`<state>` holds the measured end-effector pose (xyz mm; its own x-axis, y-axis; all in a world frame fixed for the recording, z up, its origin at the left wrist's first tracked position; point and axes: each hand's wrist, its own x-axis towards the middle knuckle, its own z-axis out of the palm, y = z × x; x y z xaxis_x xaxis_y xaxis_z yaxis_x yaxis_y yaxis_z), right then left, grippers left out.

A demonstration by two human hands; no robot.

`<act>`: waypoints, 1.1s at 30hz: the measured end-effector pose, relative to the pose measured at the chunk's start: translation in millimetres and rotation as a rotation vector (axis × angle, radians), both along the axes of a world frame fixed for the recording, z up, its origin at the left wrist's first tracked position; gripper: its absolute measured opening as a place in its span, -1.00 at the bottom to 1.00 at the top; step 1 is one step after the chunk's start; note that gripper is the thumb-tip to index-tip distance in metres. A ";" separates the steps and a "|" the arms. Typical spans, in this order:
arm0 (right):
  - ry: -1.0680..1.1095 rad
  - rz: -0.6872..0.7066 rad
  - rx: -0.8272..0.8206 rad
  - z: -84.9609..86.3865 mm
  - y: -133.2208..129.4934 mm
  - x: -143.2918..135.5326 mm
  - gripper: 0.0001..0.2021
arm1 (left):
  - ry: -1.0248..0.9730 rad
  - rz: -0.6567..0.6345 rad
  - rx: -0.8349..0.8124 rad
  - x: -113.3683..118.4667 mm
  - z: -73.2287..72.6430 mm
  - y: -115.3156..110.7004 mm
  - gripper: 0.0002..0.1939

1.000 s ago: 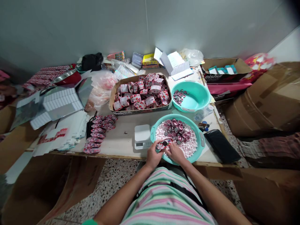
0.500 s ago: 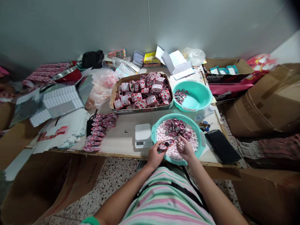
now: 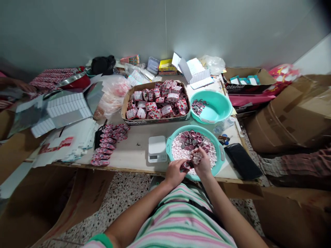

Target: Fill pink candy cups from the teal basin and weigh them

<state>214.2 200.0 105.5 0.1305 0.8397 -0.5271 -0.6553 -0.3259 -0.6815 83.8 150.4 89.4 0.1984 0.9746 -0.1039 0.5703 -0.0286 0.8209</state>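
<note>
My left hand (image 3: 176,173) grips a small red and pink printed carton (image 3: 185,166) at the near rim of a turquoise basin (image 3: 221,151). Cupped just right of the carton, my right hand (image 3: 204,168) holds a handful of small pale pink pellets (image 3: 197,157). The basin is full of loose pellets (image 3: 178,150) of the same look, with a heap of round dark-pink and grey caps (image 3: 191,138) on them. Left of the basin stands a white digital scale (image 3: 157,145). How full the carton is cannot be made out.
Behind the scale sits a cardboard tray (image 3: 155,121) piled with printed cartons. A second turquoise basin (image 3: 222,106) holds more caps. Printed packets (image 3: 106,146) lie in rows at left; a black pouch (image 3: 243,161) lies at right. Another person's hand (image 3: 22,85) shows at far left.
My right hand, with its pellets, has moved left and turned palm up beside the carton. The carton has tilted towards it and shifted slightly right. A co-worker's arm has reached further in.
</note>
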 end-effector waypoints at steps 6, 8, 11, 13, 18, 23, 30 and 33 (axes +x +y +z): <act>-0.003 0.031 -0.010 6.9 -3.2 -5.3 -0.73 | -0.020 0.056 0.019 0.5 4.0 -0.1 -0.53; -0.047 0.035 -0.002 7.4 -3.2 -6.5 -0.71 | -0.011 0.051 0.028 0.7 5.3 -0.1 -0.54; -0.111 0.038 0.016 6.8 -3.3 -8.0 -0.68 | -0.025 0.052 0.041 1.7 4.9 -0.5 -0.54; -0.127 0.050 0.023 6.1 -3.4 -8.7 -0.67 | -0.056 0.071 0.034 2.7 3.4 -0.7 -0.54; -0.117 0.042 0.034 6.0 -3.2 -9.7 -0.62 | -0.077 0.078 0.032 4.9 -0.2 -0.6 -0.53; -0.143 0.036 0.074 7.3 -3.7 -11.8 -0.58 | -0.142 0.123 -0.013 7.2 -2.2 -0.2 -0.55; -0.179 0.000 0.091 10.5 -3.2 -14.5 -0.52 | -0.123 0.124 0.015 7.8 -0.6 0.6 -0.57; -0.184 -0.002 0.099 10.5 -3.2 -14.6 -0.50 | -0.142 0.112 0.022 8.0 -1.5 1.0 -0.58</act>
